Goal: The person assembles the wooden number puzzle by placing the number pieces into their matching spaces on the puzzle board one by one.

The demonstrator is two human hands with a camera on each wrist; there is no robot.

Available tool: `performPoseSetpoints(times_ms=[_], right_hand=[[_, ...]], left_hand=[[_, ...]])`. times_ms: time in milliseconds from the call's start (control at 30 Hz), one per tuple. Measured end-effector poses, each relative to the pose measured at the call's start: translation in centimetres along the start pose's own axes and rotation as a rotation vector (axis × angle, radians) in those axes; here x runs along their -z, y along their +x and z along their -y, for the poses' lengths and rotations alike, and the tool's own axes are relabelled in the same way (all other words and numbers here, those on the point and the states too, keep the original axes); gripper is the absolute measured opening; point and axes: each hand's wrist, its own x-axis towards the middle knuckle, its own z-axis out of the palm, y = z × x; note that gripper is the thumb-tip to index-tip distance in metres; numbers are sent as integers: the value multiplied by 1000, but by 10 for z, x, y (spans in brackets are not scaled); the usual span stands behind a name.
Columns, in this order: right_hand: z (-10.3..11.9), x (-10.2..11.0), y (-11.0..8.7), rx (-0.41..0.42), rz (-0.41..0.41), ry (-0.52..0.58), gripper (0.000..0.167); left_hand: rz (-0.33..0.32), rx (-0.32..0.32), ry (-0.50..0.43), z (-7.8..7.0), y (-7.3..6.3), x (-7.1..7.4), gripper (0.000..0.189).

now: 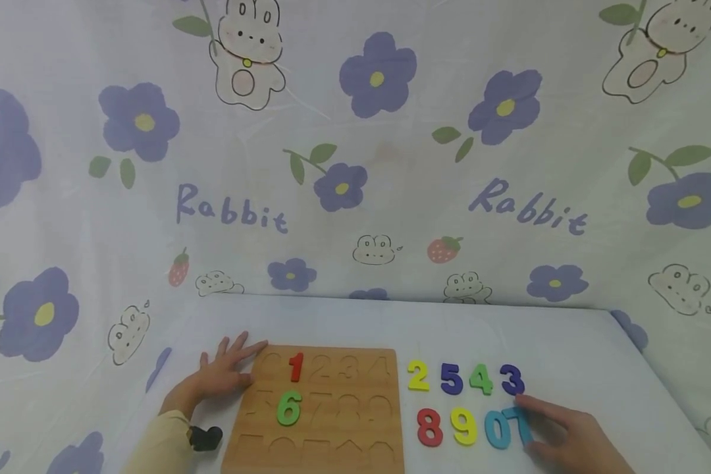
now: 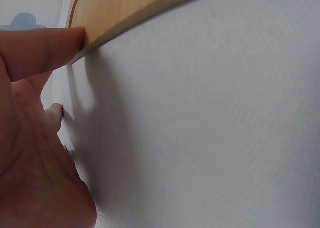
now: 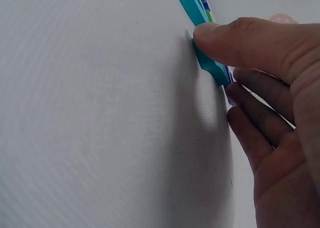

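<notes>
A wooden number puzzle board (image 1: pixel 326 431) lies on the white table, with a red number 1 (image 1: pixel 296 367) and a green number 6 (image 1: pixel 289 409) on it. My left hand (image 1: pixel 228 370) rests at the board's upper left corner, fingers spread; in the left wrist view its thumb touches the board edge (image 2: pixel 145 18). At the right, my right hand (image 1: pixel 575 434) pinches a light-blue number 7 (image 1: pixel 520 424) between thumb and index finger. That 7 leans close against a light-blue number 0 (image 1: pixel 498 430). In the right wrist view the thumb (image 3: pixel 215 38) covers part of the 7 (image 3: pixel 210 66).
Right of the board, a yellow 2 (image 1: pixel 418 376), purple 5 (image 1: pixel 451 378), green 4 (image 1: pixel 481 379) and purple 3 (image 1: pixel 512 380) form a row. Below them lie a red 8 (image 1: pixel 429 428) and yellow 9 (image 1: pixel 464 426). A patterned cloth (image 1: pixel 415 164) hangs behind the table.
</notes>
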Motion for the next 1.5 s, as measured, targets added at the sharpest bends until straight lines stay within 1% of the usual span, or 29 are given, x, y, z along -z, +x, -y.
performPoseSetpoints(times_ms=[67, 167, 233, 400, 500, 633, 733, 833, 900, 1033, 1100, 1200, 1333, 1500], right_hand=[[-1, -1, 0, -1, -3, 0, 83], [-2, -2, -1, -34, -7, 4, 82], [-3, -3, -2, -37, -7, 2, 83], [1, -1, -2, 12, 5, 8, 84], [7, 0, 2, -21, 31, 44, 83], [9, 0, 2, -86, 61, 73, 82], [8, -1, -1, -82, 66, 68, 81], [7, 1, -4, -51, 55, 66, 81], [5, 2, -5, -33, 37, 51, 81], [-1, 4, -8, -43, -11, 13, 81], [-2, 5, -10, -56, -44, -1, 81], [0, 9, -16, -36, -104, -30, 83], [13, 15, -29, 36, -197, -69, 81], [46, 15, -38, 99, -300, -109, 78]], left_hand=[[-7, -11, -4, 1, 0, -1, 74], [-14, -33, -2, 3, -1, -2, 74], [-18, -42, 6, 6, 1, -3, 74], [-8, -12, 32, 7, 4, -1, 75], [0, 4, 28, 5, 2, -1, 76], [8, -18, 1, 5, -1, -1, 76], [7, -40, -18, 6, -2, -1, 76], [-5, -39, -8, 7, -2, -2, 76], [-7, -29, 3, 7, 0, -3, 77], [0, -6, 20, 6, 1, -4, 77], [0, 4, 28, 5, 1, -4, 77], [-6, 17, 35, 3, 2, -4, 76], [-12, 25, 34, 2, 2, -4, 76], [-15, 22, 38, 1, 1, -4, 75]])
